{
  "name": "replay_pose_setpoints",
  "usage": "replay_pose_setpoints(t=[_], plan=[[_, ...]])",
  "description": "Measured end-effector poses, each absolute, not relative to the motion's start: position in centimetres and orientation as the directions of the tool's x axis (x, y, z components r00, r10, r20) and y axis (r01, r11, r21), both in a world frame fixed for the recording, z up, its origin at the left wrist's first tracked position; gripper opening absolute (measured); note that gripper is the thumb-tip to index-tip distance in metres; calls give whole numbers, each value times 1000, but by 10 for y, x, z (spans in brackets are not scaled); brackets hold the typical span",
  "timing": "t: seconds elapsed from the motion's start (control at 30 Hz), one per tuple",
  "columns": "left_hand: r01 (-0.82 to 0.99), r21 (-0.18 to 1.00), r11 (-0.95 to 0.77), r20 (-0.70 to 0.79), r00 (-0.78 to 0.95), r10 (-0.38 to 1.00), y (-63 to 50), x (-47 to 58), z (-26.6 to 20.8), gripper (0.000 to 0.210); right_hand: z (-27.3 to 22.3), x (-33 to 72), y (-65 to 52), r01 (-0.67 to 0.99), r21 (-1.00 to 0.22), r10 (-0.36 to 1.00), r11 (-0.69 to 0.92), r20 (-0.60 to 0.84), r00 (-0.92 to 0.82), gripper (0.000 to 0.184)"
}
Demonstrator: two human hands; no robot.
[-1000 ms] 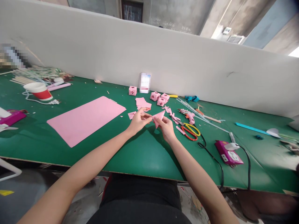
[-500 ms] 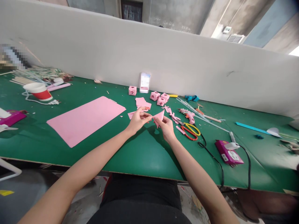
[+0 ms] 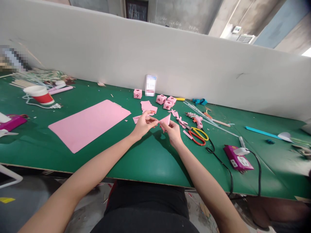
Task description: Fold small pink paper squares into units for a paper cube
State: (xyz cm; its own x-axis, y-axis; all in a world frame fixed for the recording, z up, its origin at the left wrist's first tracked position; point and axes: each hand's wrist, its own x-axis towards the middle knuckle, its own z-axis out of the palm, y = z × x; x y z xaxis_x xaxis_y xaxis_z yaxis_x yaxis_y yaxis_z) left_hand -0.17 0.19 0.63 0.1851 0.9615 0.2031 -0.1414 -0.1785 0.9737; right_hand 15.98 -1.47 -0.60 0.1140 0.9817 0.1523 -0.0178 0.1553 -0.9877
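A small folded piece of pink paper (image 3: 165,120) is held above the green table. My right hand (image 3: 174,132) pinches it between thumb and fingers. From the other side, my left hand (image 3: 143,125) pinches its left corner with thumb and forefinger. Pink paper squares (image 3: 146,105) lie just beyond my left hand. Behind them stand several pink paper cubes with diamond-shaped holes, one cube (image 3: 137,94) apart from the rest. Cut pink strips (image 3: 179,119) and a pair of scissors (image 3: 199,136) with red and yellow handles lie right of my right hand.
A large pink paper sheet (image 3: 89,126) lies at left, near a red-and-white paper cup (image 3: 39,94). A pink glue gun (image 3: 195,119), clear glue sticks and a magenta power strip (image 3: 238,157) with black cord occupy the right. A white partition (image 3: 116,55) closes the back.
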Motion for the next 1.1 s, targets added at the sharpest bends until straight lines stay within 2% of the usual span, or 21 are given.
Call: replay_pose_setpoints(t=[0.3,0.53,0.7,1.1], plan=[[-106,975,-195,213,205,955,3,0,3,62,-9,159,-13,-3,-985,981,172,171,94,43],[-109,978,-180,196,166,966,6,-3,2,59,-6,159,-15,-30,-987,987,157,155,45,36],[-66,982,-176,184,135,974,6,-6,6,52,-5,164,-14,5,-994,992,111,111,52,38],[2,975,-222,219,135,966,11,-10,4,50,-7,169,-9,-60,-998,998,20,17,56,46]])
